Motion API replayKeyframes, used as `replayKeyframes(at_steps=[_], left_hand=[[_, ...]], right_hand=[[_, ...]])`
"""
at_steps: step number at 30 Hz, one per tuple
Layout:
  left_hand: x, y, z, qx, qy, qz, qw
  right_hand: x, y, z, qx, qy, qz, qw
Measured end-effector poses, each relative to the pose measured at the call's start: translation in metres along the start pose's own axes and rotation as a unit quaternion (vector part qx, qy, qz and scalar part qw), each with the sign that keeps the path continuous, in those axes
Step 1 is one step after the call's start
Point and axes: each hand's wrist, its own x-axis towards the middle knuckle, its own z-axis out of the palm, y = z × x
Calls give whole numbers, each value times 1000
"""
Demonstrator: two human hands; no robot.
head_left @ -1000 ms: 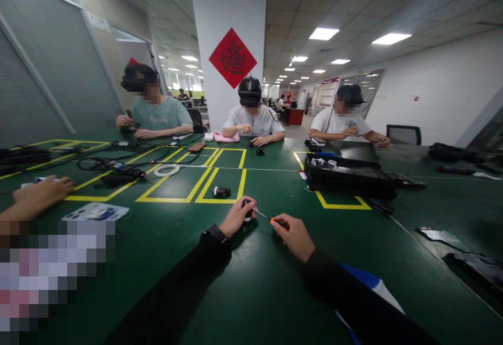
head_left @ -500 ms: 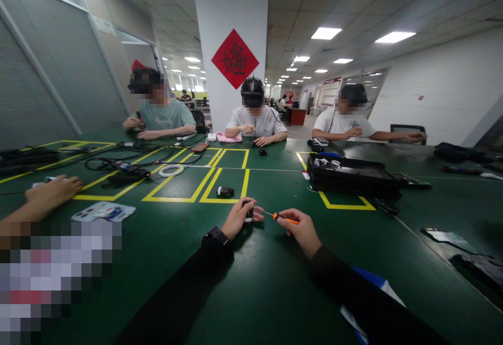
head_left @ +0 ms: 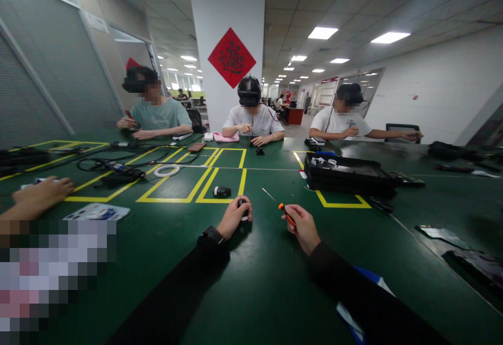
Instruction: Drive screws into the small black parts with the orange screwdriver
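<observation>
My left hand (head_left: 232,217) is closed round a small black cylindrical part with a white band (head_left: 244,209); its exact kind I cannot make out. In my right hand (head_left: 304,225) is a screwdriver (head_left: 289,216) with an orange and black handle, gripped between thumb and fingers. Its thin metal shaft points up and to the left, apart from the black part. A similar black cylindrical piece (head_left: 222,192) lies on its side just beyond my left hand, inside a yellow tape outline.
The green table (head_left: 251,282) carries a black tray (head_left: 346,174) at right, a white cable coil (head_left: 167,171) and dark cables (head_left: 106,164) at left. A phone-like device (head_left: 96,212) lies near a neighbour's hand (head_left: 45,195). Several people sit around the table.
The screwdriver has come away from the black part, its tip now raised in the air. My left hand has curled its fingers further round the part. The view has shifted slightly.
</observation>
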Motion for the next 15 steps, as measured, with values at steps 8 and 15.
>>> replayKeyframes(at_steps=[8, 15], left_hand=[[-1, 1, 2, 3, -23, -8, 1000], [-3, 7, 4, -76, -14, -39, 996]], right_hand=[[-3, -2, 1, 3, -27, 14, 1000], [-5, -5, 2, -12, -44, 16, 999]])
